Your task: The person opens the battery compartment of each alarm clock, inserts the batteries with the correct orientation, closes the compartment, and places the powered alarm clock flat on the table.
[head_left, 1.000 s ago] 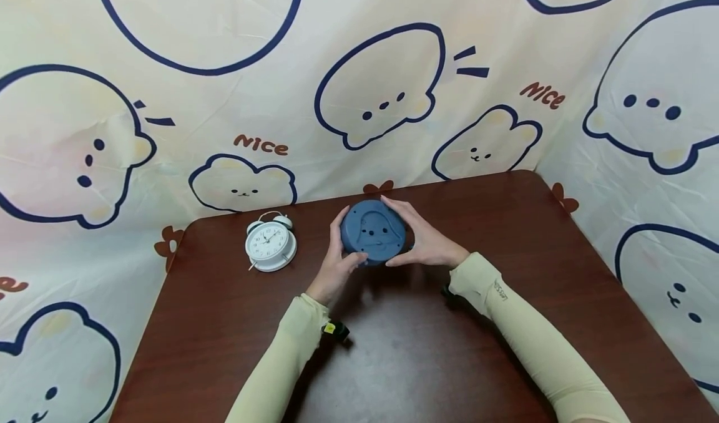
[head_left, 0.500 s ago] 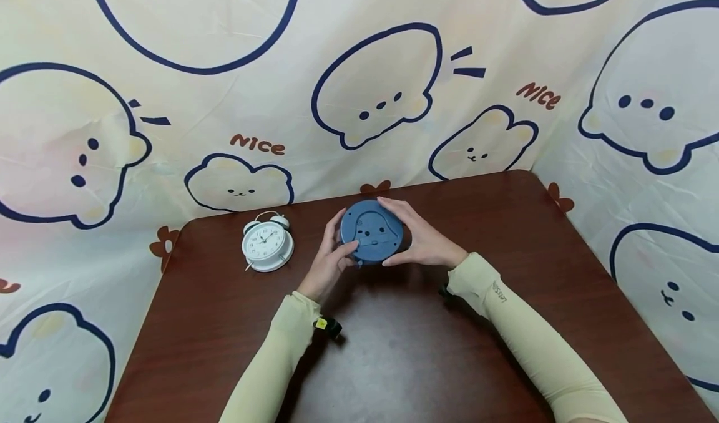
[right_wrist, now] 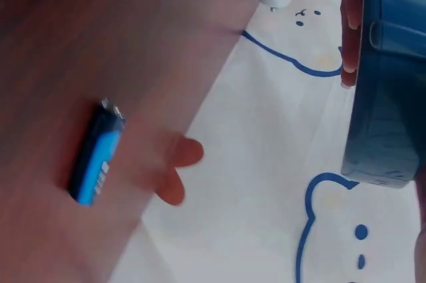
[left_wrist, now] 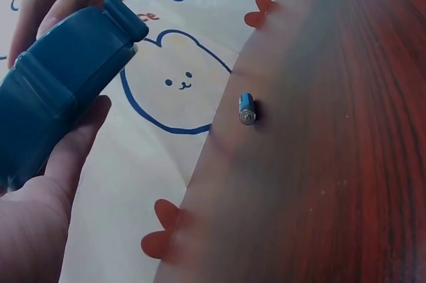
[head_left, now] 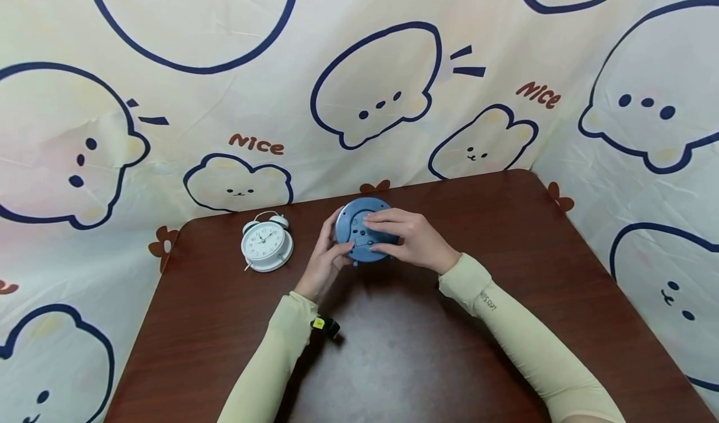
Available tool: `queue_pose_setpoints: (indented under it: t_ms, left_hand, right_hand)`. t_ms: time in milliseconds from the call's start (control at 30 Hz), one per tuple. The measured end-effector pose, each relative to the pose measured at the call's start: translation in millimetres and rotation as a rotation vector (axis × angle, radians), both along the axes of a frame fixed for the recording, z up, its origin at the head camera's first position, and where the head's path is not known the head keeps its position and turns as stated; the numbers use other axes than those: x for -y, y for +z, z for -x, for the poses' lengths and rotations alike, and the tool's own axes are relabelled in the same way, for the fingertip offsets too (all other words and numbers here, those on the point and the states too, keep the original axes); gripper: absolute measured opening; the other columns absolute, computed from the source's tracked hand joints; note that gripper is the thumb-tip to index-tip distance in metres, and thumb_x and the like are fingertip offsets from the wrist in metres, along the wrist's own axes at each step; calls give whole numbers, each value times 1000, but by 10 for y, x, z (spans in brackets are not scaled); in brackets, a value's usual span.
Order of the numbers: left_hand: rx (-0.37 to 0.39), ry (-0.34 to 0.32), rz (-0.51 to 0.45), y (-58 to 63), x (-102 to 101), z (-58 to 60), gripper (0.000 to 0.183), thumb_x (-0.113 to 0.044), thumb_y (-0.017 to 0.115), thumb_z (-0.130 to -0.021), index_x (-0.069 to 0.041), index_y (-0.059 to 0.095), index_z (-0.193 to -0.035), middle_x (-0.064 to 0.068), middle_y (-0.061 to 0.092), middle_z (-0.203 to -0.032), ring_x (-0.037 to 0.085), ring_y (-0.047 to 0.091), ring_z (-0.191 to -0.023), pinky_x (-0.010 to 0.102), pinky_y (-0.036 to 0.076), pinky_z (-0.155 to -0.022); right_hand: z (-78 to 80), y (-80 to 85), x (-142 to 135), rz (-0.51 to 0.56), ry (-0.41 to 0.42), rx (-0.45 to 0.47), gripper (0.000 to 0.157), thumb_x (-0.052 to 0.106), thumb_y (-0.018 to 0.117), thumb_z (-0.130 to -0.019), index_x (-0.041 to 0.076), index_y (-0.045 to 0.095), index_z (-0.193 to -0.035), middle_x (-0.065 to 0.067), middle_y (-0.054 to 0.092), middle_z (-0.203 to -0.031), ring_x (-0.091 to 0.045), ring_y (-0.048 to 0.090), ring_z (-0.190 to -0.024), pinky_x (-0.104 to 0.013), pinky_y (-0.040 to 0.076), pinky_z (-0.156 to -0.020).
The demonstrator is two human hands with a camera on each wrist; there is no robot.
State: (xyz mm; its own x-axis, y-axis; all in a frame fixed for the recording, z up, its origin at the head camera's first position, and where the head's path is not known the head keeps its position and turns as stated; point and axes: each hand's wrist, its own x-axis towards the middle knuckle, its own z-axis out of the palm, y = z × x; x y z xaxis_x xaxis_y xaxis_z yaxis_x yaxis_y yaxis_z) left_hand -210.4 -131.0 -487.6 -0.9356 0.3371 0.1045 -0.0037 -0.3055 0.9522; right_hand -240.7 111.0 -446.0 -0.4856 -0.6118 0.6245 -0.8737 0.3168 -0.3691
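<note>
My left hand (head_left: pixel 324 261) grips a round blue clock (head_left: pixel 349 223) by its left side, thumb lying on its back. The clock is held up off the table with its back toward me; small knobs, speaker holes and a battery cover show there. From the right, my right hand (head_left: pixel 418 239) reaches over the back and touches it with extended fingers, thumb lower down. In the left wrist view a small blue battery (left_wrist: pixel 247 108) lies on the table beyond the clock. The right wrist view shows this battery (right_wrist: pixel 96 153) too, blue and black. The clock's front is hidden.
A white twin-bell alarm clock (head_left: pixel 266 243) stands on the brown table (head_left: pixel 393 348), left of my hands. Behind the table hangs a pale cloth (head_left: pixel 359 48) with cartoon drawings, which also runs down the right side.
My right hand has let go of the clock's right edge and moved left onto its back. The left thumb has shifted up onto the back. The clock has tilted and moved slightly left.
</note>
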Motion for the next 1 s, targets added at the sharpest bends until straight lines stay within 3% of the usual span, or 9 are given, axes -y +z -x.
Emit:
queue_pose_setpoints:
  t_ms: [300,467,733,1000]
  left_hand:
    - [-36,24,8,-46,37,-44,76,2,48,-100,-27,21,-165,10,33,-160,20,61,-117,30,60,-81]
    - [-37,9,28,-27,3,-28,75,0,48,-100,-27,20,-165,9,30,-164,23,59,-122,33,60,-85]
    - [-30,49,16,19,-24,-4,77,1,48,-98,-25,21,-165,9,31,-164,23,62,-119,32,60,-83]
    - [-25,32,8,24,-43,15,76,1,49,-98,-27,23,-164,12,32,-163,21,64,-116,32,60,-81]
  right_hand:
    - [-45,121,107,-229,-34,-156,48,25,87,-84,6,74,-127,-8,76,-123,-23,72,-117,-38,55,-101]
    - [-81,149,85,-277,-57,-224,44,24,87,-83,7,77,-123,-9,76,-121,-23,72,-116,-38,56,-97]
    - [-83,136,93,-372,-45,-496,41,10,90,-77,7,79,-117,-9,77,-119,-22,72,-116,-35,56,-97]
    - [-105,109,76,-402,-67,-586,40,6,90,-76,2,79,-115,-13,77,-118,-24,73,-114,-35,58,-95]
